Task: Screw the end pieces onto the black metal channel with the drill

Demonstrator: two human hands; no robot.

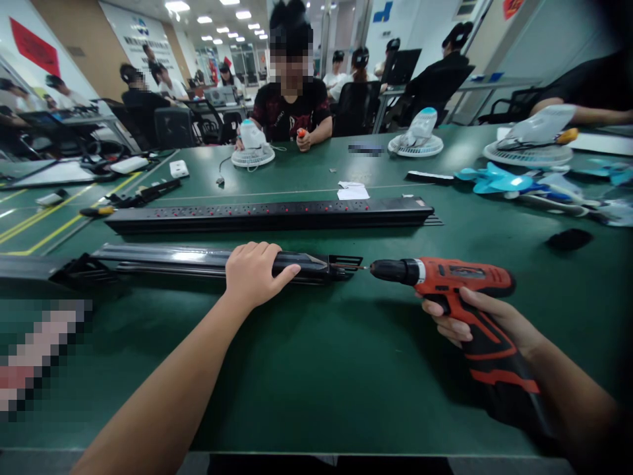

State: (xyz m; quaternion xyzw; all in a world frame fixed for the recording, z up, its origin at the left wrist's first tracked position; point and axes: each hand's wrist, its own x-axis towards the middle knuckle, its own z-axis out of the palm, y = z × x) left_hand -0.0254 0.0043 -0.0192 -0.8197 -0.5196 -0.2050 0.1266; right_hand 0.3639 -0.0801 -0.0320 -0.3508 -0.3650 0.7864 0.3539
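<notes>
My right hand is wrapped around the handle of a red and black cordless drill, which points left. The tip of its bit is at the open end of a long black metal housing lying on the table; whether they touch I cannot tell. Over this housing, close to that end, my left hand is clasped with the thumb toward the drill. Thin wires or a bracket show at the end of the housing. Just behind lies a long black power strip with a row of small red spots along its top.
Across the green table sits a person holding an orange-tipped tool, near a white fan part. Further right are two more fan parts and blue fan blades. Another dark bar lies at left. A black object rests at right.
</notes>
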